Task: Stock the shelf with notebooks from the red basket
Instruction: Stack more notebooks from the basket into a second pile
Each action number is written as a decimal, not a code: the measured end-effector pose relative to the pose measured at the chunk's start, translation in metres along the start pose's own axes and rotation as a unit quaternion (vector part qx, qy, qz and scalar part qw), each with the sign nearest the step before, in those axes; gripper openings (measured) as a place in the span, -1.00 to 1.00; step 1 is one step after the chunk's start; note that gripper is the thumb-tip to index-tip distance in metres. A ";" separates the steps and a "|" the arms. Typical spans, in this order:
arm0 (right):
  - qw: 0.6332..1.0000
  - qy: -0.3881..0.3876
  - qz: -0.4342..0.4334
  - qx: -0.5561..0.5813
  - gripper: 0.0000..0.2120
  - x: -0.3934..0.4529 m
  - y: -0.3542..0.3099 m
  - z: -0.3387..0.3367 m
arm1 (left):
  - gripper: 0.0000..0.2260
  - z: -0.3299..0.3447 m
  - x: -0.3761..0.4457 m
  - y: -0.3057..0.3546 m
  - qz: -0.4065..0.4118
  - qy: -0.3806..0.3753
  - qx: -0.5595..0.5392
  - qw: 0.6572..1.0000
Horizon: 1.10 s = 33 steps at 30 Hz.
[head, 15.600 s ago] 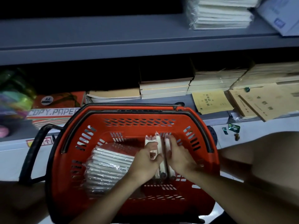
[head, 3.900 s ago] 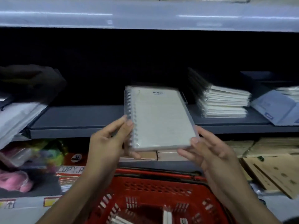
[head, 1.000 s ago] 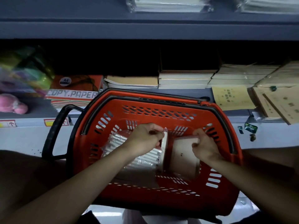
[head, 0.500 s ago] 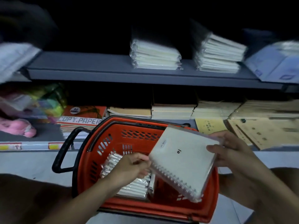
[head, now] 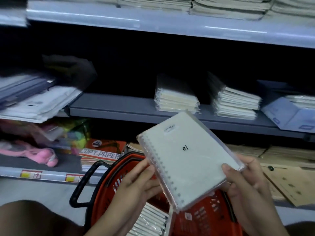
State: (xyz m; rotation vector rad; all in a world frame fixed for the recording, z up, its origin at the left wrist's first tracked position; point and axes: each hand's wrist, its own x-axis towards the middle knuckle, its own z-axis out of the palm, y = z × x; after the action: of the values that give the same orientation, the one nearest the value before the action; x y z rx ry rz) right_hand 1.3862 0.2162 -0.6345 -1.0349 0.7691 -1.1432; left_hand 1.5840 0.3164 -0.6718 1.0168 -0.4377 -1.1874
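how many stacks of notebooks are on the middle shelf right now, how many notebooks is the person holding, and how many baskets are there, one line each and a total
Notebook stacks on the middle shelf: 2, the left stack and the right stack
Spiral notebook held by left hand and right hand: 1
Red basket: 1
Total: 4

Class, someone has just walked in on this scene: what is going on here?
A person is stocking a shop shelf. Both the left hand and the right hand hold a wrapped spiral notebook, tilted, above the red basket. More wrapped notebooks lie in the basket. On the grey shelf beyond, two stacks of notebooks already sit side by side. The held one has not yet been set down.
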 end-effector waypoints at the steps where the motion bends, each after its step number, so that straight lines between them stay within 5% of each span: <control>1: 1.000 -0.002 0.004 0.021 -0.81 0.001 0.002 0.006 | -0.57 0.000 -0.001 0.005 0.008 -0.037 -0.014 0.999; 5: 0.997 -0.035 0.027 0.061 -0.63 0.008 0.005 0.024 | -0.24 -0.006 0.006 0.033 0.054 -0.151 0.039 0.986; 10: 0.995 -0.089 0.007 -0.051 -0.33 0.020 -0.015 0.024 | -0.28 -0.004 0.023 0.070 0.142 -0.144 0.150 0.968; 16: 0.984 -0.067 -0.034 -0.164 -0.35 0.036 -0.022 0.029 | -0.44 0.022 0.043 0.076 0.187 -0.075 0.139 0.970; 23: 0.988 -0.029 -0.064 -0.138 -0.42 0.035 0.000 0.026 | -0.34 0.017 0.050 0.056 0.140 -0.130 0.071 0.979; 33: 0.989 -0.022 -0.085 -0.119 -0.43 0.073 0.002 0.032 | -0.42 0.028 0.088 0.078 0.169 -0.075 0.133 0.974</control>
State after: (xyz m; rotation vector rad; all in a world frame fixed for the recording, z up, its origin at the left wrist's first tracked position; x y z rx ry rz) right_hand 1.4354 0.1539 -0.6234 -1.3423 0.8074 -1.1876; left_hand 1.6378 0.2269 -0.6117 1.0333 -0.8738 -0.9142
